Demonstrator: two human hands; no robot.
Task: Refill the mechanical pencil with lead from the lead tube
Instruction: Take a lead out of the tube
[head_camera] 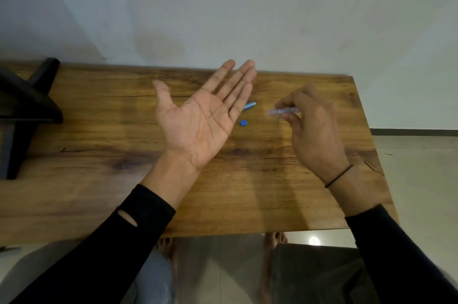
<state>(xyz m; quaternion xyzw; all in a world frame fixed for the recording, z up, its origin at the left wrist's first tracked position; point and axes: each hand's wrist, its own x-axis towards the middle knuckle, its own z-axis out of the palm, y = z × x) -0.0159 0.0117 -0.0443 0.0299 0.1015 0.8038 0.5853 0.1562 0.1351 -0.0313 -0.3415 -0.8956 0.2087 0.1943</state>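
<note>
My left hand point(202, 115) is held palm up above the wooden table point(99, 155), fingers spread flat, nothing in it. My right hand point(312, 127) pinches a small clear lead tube point(278, 111) between thumb and fingertips; the tube is blurred and points left toward the open palm. A blue mechanical pencil point(249, 105) lies on the table just beyond my left fingers, mostly hidden by them. A small blue cap point(243, 122) lies on the table between the two hands.
A black stand or chair frame point(27, 105) sits on the table's left end. A pale wall runs behind the table. The right table edge point(371, 135) drops to tiled floor. My legs show below the front edge.
</note>
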